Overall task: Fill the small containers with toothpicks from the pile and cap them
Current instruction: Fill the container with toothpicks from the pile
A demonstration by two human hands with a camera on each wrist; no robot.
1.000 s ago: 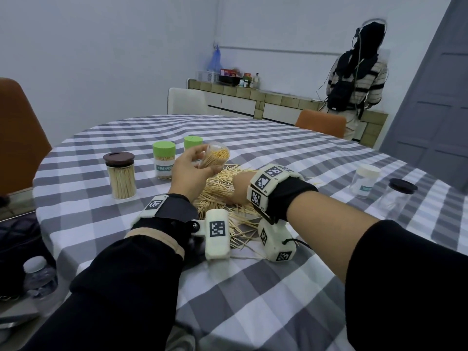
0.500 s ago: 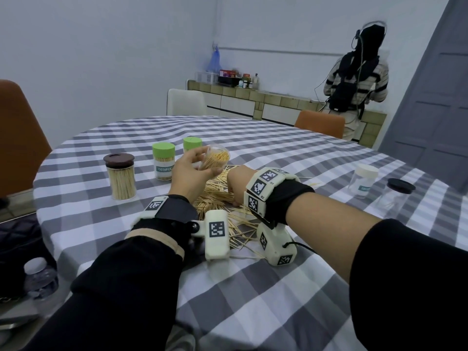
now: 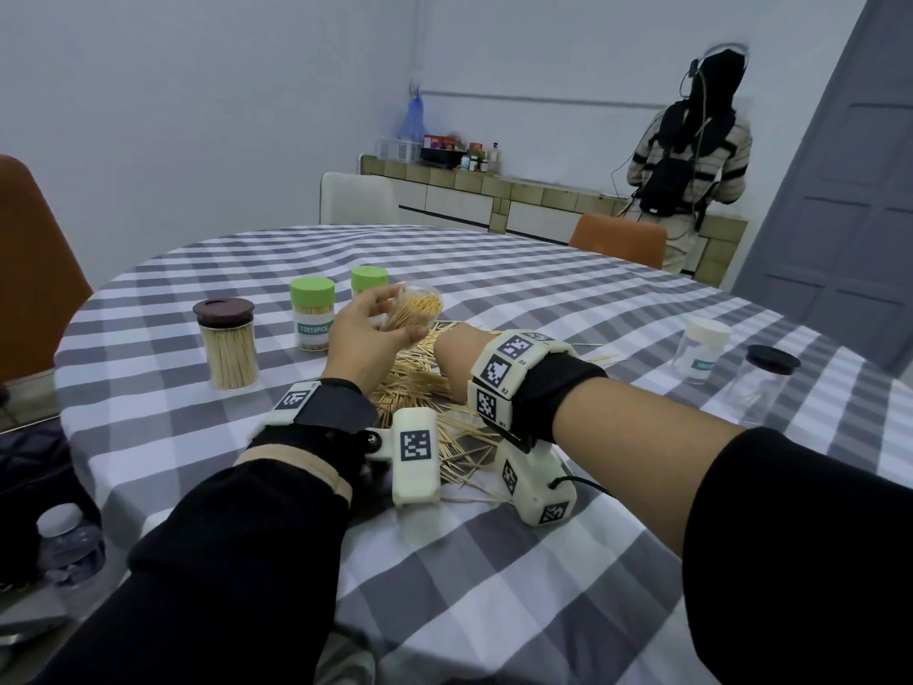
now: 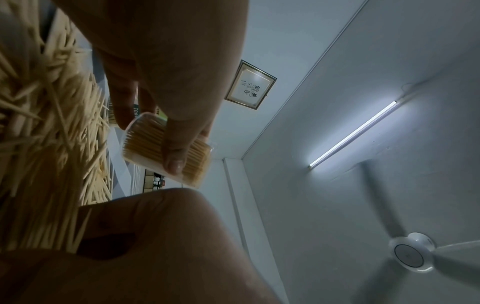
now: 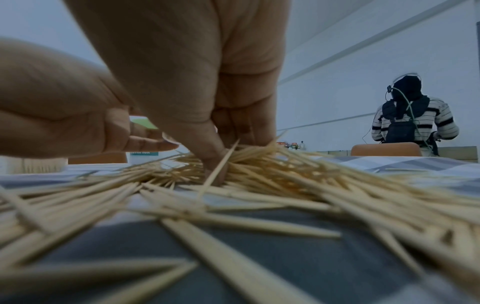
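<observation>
A: Since toothpicks (image 5: 259,164) are light, stiff and sharp-tipped, how should they be taken?

B: Pinched as a small aligned bundle at mid-length. The right hand (image 5: 182,82) has its grip closed on some in the tabletop (image 3: 494,561) pile.

A: And the container (image 3: 414,312)?

B: Uncapped, nearly full, tilted in the left hand (image 3: 363,338), its grip curled round it. Three capped full ones stand behind.

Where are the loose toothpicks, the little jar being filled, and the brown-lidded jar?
toothpick pile (image 3: 420,383): head view, middle of the heap.
open container (image 3: 415,311): head view, its toothpick-filled mouth, held in the left hand (image 3: 363,346).
brown-lidded jar (image 3: 229,353): head view, its glass side.
</observation>
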